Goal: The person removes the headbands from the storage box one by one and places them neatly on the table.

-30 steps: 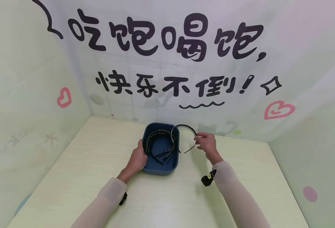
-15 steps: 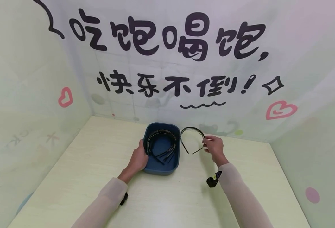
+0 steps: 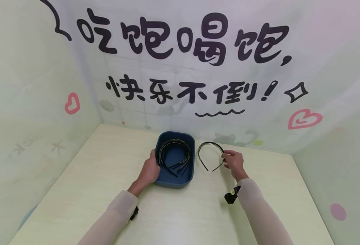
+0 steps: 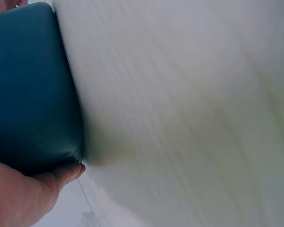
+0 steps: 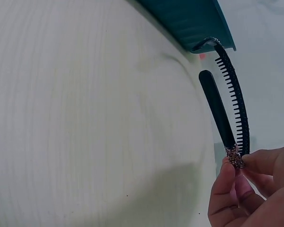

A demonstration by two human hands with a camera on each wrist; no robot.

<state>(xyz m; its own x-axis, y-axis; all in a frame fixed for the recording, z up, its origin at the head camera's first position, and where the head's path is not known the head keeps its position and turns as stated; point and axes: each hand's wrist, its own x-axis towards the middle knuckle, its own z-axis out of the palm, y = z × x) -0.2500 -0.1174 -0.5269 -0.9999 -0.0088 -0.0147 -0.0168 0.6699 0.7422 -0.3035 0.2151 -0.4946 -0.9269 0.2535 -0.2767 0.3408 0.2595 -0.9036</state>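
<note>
Right hand (image 3: 233,160) pinches black, toothed, glittery headband (image 5: 242,101) | moved rightward, now apart from blue rounded-rectangular box (image 3: 174,156) | left hand (image 3: 149,171) against box, finger curl unclear

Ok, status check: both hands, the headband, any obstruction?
Left hand against blue bin's left side. Right fingers pinching headband, outside the bin. More headbands inside. No obstruction seen.

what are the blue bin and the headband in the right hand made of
Blue bin: probably plastic, satin, with smooth walls and rounded corners.
Headband: likely smooth black plastic, with molded-looking teeth; its sparkly, grainy patch could be glitter or tiny beads.
</note>
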